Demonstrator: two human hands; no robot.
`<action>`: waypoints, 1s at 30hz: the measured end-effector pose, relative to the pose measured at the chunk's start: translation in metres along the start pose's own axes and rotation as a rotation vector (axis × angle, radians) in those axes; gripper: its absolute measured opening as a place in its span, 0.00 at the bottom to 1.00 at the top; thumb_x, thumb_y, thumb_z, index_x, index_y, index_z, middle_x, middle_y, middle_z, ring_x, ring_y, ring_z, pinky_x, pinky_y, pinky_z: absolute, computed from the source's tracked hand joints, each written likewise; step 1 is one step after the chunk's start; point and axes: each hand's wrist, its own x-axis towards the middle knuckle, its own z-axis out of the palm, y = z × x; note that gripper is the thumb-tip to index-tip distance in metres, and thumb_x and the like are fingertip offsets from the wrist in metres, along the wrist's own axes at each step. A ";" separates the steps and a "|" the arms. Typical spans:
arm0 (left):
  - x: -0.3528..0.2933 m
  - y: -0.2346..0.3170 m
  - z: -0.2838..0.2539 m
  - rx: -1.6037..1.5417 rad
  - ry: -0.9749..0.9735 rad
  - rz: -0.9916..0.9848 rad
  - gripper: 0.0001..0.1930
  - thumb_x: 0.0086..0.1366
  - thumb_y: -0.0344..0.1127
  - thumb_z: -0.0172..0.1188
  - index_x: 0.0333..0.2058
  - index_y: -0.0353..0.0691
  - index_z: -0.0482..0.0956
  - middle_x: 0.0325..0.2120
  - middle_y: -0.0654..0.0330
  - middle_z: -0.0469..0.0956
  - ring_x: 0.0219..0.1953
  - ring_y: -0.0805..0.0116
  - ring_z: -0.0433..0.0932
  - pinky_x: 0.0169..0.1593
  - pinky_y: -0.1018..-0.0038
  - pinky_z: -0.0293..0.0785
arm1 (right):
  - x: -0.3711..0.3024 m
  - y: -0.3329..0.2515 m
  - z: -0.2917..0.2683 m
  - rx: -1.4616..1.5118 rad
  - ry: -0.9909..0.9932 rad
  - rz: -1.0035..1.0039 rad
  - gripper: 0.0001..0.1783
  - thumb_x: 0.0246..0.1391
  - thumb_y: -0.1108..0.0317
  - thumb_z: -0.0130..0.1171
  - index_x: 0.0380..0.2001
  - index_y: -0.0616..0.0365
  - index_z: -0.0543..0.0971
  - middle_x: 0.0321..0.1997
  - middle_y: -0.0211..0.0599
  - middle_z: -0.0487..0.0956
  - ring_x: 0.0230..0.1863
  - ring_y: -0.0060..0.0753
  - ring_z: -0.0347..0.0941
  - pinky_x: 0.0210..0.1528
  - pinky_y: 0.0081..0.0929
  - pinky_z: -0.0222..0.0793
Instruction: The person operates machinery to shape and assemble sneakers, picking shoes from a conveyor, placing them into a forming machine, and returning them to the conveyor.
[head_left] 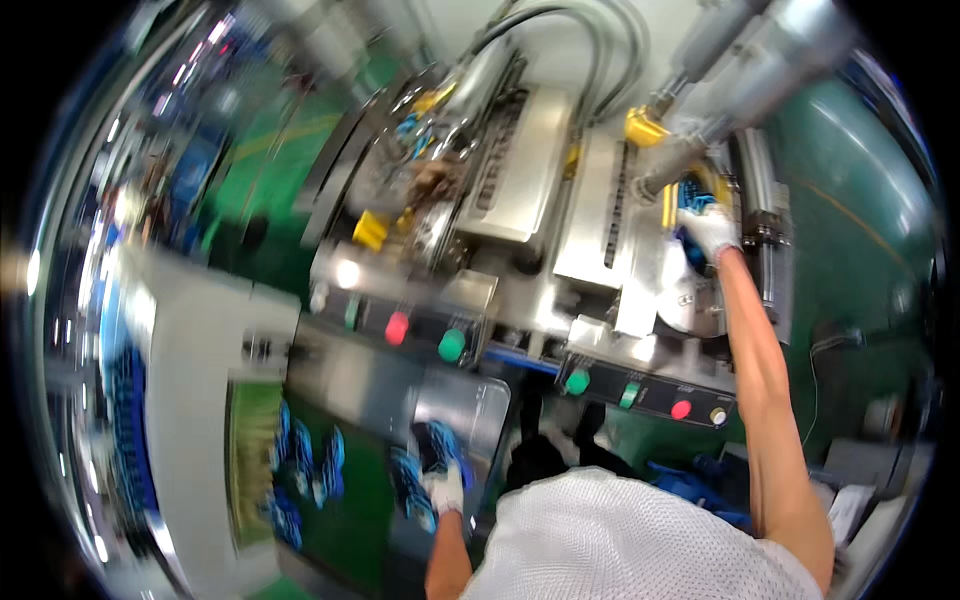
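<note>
My left hand [446, 489], in a white glove, grips the lower end of a blue-and-black shoe [436, 444] over a metal tray [486, 402]. A second blue-and-black shoe [408, 482] lies right beside it. At the machine's right station, my right hand [709, 229], also gloved in white, is closed on a blue shoe [694, 194] set between yellow parts under a thick metal cylinder [690, 157]. The fingers of my right hand are partly blurred, and much of that shoe is hidden.
The two-station machine carries a left button panel [400, 325] and a right button panel [648, 397]. Several blue shoes [304, 456] lie left of the tray, near a white cabinet [200, 330]. Silver covers [520, 165] and black hoses [545, 12] are at the machine's middle and back.
</note>
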 end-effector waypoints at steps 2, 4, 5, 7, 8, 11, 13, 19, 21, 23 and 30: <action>-0.003 0.017 -0.012 -0.036 -0.072 -0.118 0.51 0.60 0.62 0.64 0.65 0.23 0.56 0.59 0.31 0.70 0.61 0.38 0.71 0.64 0.57 0.67 | -0.047 -0.007 0.024 0.085 0.186 0.052 0.37 0.57 0.41 0.62 0.52 0.67 0.78 0.36 0.51 0.86 0.37 0.46 0.82 0.44 0.39 0.74; -0.009 0.011 -0.015 -0.176 0.070 -0.062 0.48 0.58 0.53 0.68 0.68 0.32 0.55 0.58 0.36 0.72 0.60 0.40 0.73 0.65 0.58 0.65 | -0.162 -0.059 0.050 0.337 0.455 -0.391 0.39 0.63 0.55 0.59 0.69 0.69 0.63 0.68 0.60 0.70 0.68 0.44 0.70 0.70 0.40 0.62; -0.010 0.021 -0.017 -0.245 0.024 -0.056 0.47 0.57 0.51 0.68 0.68 0.33 0.56 0.57 0.38 0.73 0.59 0.40 0.74 0.64 0.58 0.66 | -0.222 -0.078 0.069 0.589 0.368 -0.493 0.43 0.61 0.67 0.61 0.73 0.69 0.54 0.76 0.60 0.58 0.76 0.48 0.58 0.76 0.38 0.52; -0.011 0.022 -0.013 -0.149 0.116 -0.119 0.44 0.55 0.48 0.72 0.64 0.31 0.62 0.53 0.41 0.76 0.54 0.41 0.77 0.58 0.56 0.71 | -0.287 -0.088 0.117 0.277 0.267 -0.701 0.51 0.53 0.67 0.67 0.74 0.69 0.50 0.77 0.62 0.53 0.79 0.57 0.49 0.78 0.40 0.45; -0.011 0.021 -0.012 -0.215 0.093 -0.082 0.45 0.55 0.50 0.71 0.64 0.31 0.62 0.55 0.40 0.75 0.55 0.41 0.76 0.59 0.55 0.71 | -0.297 -0.072 0.157 0.182 0.126 -0.778 0.52 0.51 0.66 0.69 0.73 0.70 0.52 0.78 0.64 0.50 0.80 0.60 0.43 0.80 0.41 0.40; -0.011 0.006 -0.019 -0.303 -0.077 0.074 0.47 0.57 0.53 0.70 0.66 0.31 0.59 0.60 0.38 0.70 0.61 0.41 0.72 0.62 0.55 0.68 | -0.295 -0.019 0.257 -0.813 0.199 -0.867 0.56 0.47 0.62 0.70 0.72 0.74 0.51 0.79 0.64 0.47 0.80 0.65 0.38 0.79 0.56 0.34; -0.018 0.007 -0.068 -0.241 -0.250 0.095 0.45 0.58 0.49 0.72 0.67 0.32 0.60 0.61 0.39 0.69 0.66 0.42 0.68 0.65 0.57 0.67 | -0.318 -0.071 0.230 -0.679 -0.163 -0.611 0.59 0.45 0.58 0.71 0.72 0.74 0.50 0.79 0.65 0.46 0.80 0.68 0.38 0.78 0.60 0.32; -0.039 -0.056 -0.125 -0.523 0.313 0.234 0.38 0.52 0.38 0.75 0.59 0.33 0.69 0.56 0.42 0.73 0.59 0.47 0.73 0.62 0.58 0.69 | -0.422 -0.140 0.274 -0.205 -0.591 -0.657 0.60 0.48 0.50 0.70 0.73 0.72 0.50 0.77 0.65 0.51 0.78 0.63 0.46 0.77 0.47 0.46; -0.035 -0.082 -0.091 -0.438 0.175 0.048 0.45 0.50 0.42 0.77 0.63 0.33 0.64 0.59 0.42 0.68 0.62 0.44 0.68 0.67 0.57 0.64 | -0.468 -0.151 0.330 -0.108 -0.733 -0.546 0.58 0.46 0.49 0.71 0.71 0.69 0.54 0.70 0.64 0.64 0.73 0.61 0.59 0.73 0.43 0.56; -0.027 -0.095 -0.057 -0.456 0.097 0.051 0.45 0.49 0.41 0.76 0.63 0.31 0.64 0.57 0.41 0.70 0.61 0.44 0.70 0.65 0.57 0.65 | -0.506 -0.157 0.398 -0.178 -0.687 -0.509 0.61 0.48 0.35 0.65 0.73 0.62 0.53 0.53 0.54 0.77 0.49 0.49 0.78 0.58 0.38 0.68; 0.036 -0.107 -0.068 -0.492 -0.044 -0.015 0.38 0.52 0.39 0.74 0.60 0.34 0.68 0.52 0.46 0.76 0.51 0.48 0.79 0.56 0.58 0.73 | -0.497 -0.156 0.471 -0.107 -0.528 -0.325 0.32 0.53 0.48 0.67 0.45 0.70 0.77 0.37 0.54 0.82 0.38 0.53 0.80 0.43 0.44 0.75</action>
